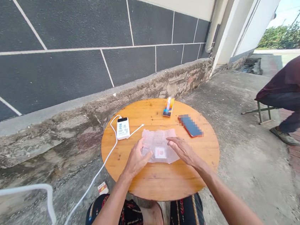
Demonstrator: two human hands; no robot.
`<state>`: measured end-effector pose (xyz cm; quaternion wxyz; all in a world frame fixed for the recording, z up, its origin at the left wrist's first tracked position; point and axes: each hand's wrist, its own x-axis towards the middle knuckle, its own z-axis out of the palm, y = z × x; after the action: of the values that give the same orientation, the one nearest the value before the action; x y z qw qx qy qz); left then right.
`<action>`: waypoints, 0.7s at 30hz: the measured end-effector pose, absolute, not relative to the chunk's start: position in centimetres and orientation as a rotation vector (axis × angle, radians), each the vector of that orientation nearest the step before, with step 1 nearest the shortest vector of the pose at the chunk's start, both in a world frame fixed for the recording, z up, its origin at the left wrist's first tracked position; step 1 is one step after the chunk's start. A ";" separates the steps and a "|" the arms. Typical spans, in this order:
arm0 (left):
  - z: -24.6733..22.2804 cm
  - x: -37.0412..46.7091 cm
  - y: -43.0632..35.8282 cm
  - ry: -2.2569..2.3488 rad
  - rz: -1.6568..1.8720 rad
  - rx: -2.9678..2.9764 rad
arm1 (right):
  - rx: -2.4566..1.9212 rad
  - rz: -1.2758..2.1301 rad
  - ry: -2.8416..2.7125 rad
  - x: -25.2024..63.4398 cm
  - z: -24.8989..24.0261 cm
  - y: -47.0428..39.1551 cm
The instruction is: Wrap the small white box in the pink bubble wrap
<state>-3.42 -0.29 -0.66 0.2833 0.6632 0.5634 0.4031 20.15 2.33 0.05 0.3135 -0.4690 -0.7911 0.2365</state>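
Note:
A sheet of pinkish translucent wrap [159,136] lies spread on the round wooden table [163,186]. On its lower middle rests a small white square item [160,152] with a pink mark. My left hand [138,158] is at the wrap's left edge, fingers apart, with nothing gripped. At the right edge my right hand [182,150] reaches over the wrap, its fingers stretched out and holding nothing.
A white power bank [123,128] with cables sits at the table's left. A tape dispenser [168,107] stands at the back, a phone [191,125] at the right. A small box [103,188] lies on the ground. Another person [294,86] sits far right.

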 end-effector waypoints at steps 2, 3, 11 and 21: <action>-0.8 -3.8 -1.3 1.439 1.087 1.776 | -1.249 0.646 -2.080 20.9 0.1 1.3; -0.9 -4.2 -2.0 1.402 1.088 1.784 | -1.244 0.676 -2.080 21.4 0.1 0.6; -1.9 -5.7 -5.3 1.348 0.877 2.343 | -1.280 0.742 -1.913 23.1 0.8 -4.2; -2.6 -3.1 -7.1 1.340 0.837 2.544 | -1.082 0.346 -2.231 20.0 1.5 -4.1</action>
<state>-3.10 -7.13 -2.58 0.0732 0.8473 0.4463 0.2786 20.03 -4.09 1.48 0.3134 -0.4105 -0.8462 0.1311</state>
